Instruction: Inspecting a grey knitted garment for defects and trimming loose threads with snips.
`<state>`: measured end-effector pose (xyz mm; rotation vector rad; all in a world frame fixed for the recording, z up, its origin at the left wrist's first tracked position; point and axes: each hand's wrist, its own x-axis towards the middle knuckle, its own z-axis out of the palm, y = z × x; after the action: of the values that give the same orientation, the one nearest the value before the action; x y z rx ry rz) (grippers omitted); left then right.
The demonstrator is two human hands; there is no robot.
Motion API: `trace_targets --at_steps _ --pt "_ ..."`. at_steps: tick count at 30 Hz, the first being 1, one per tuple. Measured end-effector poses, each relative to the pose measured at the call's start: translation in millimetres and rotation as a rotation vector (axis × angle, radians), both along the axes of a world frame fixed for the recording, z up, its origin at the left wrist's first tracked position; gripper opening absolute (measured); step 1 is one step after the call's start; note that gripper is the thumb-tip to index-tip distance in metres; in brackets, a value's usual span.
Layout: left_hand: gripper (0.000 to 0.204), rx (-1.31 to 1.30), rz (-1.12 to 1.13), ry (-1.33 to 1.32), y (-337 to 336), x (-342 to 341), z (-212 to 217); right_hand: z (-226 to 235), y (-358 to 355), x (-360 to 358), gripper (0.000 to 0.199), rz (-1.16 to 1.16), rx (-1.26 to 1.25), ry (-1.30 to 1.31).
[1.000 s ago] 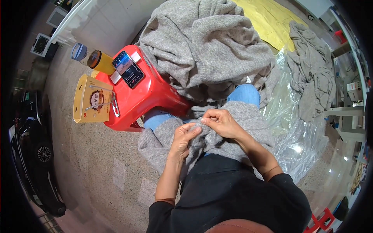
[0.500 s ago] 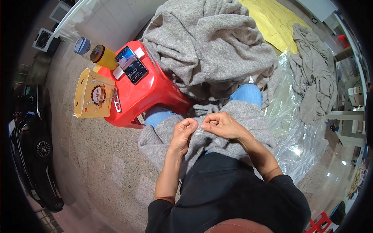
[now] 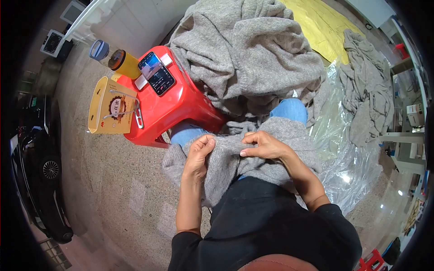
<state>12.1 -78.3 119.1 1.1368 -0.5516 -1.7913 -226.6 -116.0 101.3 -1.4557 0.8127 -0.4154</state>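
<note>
A grey knitted garment (image 3: 221,165) lies across my lap, bunched over both knees. My left hand (image 3: 197,156) is closed, thumb against the curled fingers, on the upper edge of the knit. To its right my right hand (image 3: 266,146) pinches the same knit with thumb and forefinger. A stretch of the fabric spans the gap between the two hands. Whether a thread or needle is in the fingers is too small to tell.
A red plastic stool (image 3: 169,110) stands left of my knees, bearing a phone (image 3: 156,73). Beside it are a yellow paper bag (image 3: 110,108) with small tools and a drink bottle (image 3: 124,64). A large grey knit pile (image 3: 253,49) sits ahead; plastic sheeting (image 3: 332,158) spreads at right.
My hands have moved apart, the left one leftward, the right one slightly rightward. The knit between them is now spread out in view.
</note>
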Motion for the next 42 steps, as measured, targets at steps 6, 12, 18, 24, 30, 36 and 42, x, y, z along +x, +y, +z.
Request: trace_targets --at_steps 6,12,18,24,30,36,42 --pt "0.014 0.005 0.112 -0.026 0.6 -0.9 -4.7 -9.4 -6.1 -5.9 0.018 -0.038 0.098 -0.147" --pt "0.022 0.126 0.121 0.172 5.2 3.1 4.3 25.7 -4.3 12.9 0.016 -0.192 0.038 -0.083" --pt "0.024 0.081 0.126 0.199 10.6 13.9 8.8 -22.3 -10.2 26.8 0.012 0.004 0.134 -0.195" --pt "0.017 0.143 -0.182 -0.341 23.7 26.1 -3.4 -7.8 -3.4 21.4 0.016 -0.069 0.247 -0.236" --pt "0.019 0.053 -0.097 -0.094 10.9 -11.1 3.7 -4.0 1.7 19.7 0.015 -0.088 0.205 -0.164" --pt "0.016 0.069 -0.156 -0.113 16.1 -20.6 -17.8 -9.6 9.8 23.2 0.012 -0.216 0.123 -0.102" --pt "0.014 0.083 -0.163 -0.073 17.7 -19.9 -13.9 -11.5 14.4 26.9 0.011 -0.307 0.217 -0.157"
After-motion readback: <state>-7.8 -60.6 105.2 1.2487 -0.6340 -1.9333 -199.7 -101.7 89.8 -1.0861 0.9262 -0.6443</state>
